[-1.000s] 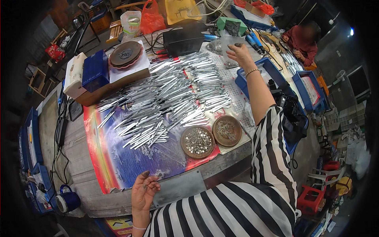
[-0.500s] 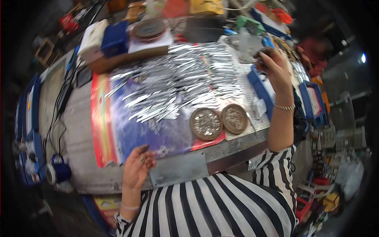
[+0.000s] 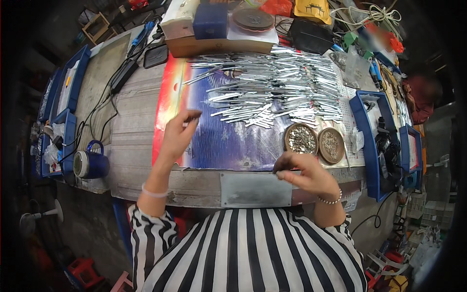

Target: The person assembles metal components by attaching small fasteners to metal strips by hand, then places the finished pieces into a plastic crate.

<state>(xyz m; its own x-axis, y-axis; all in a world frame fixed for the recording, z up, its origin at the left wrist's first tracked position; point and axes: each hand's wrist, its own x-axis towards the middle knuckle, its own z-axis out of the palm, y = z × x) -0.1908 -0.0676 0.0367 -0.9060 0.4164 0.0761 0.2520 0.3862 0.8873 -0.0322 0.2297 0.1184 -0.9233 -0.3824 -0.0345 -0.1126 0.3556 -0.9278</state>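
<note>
A person in a black-and-white striped shirt (image 3: 253, 248) works at a table, seen from above through a round fisheye view.

At nine o'clock, the left hand (image 3: 179, 136) hovers over the edge of a colorful printed sheet (image 3: 228, 151). Its fingers bend loosely, with a gap between thumb and forefinger; it appears to grasp nothing. A pale band (image 3: 154, 193) circles its wrist.

Near four o'clock, the right hand (image 3: 305, 171) is just below two round brown bowls. Its darkened fingers curl down close to the thumb; whether they pinch something small cannot be told. A beaded bracelet (image 3: 331, 197) circles that wrist.

Both bowls are at three o'clock, side by side: the nearer bowl (image 3: 286, 139) holds small shiny metal discs, the farther bowl (image 3: 332, 161) finer metal pieces.

Toward one o'clock, slim silvery metal strips (image 3: 287, 90) lie spread in overlapping rows on the sheet.

A flat gray metal plate (image 3: 255, 190) is at five o'clock, a blue mug (image 3: 98, 164) lies at nine, and a blue tray (image 3: 371, 170) stands beyond the bowls.
</note>
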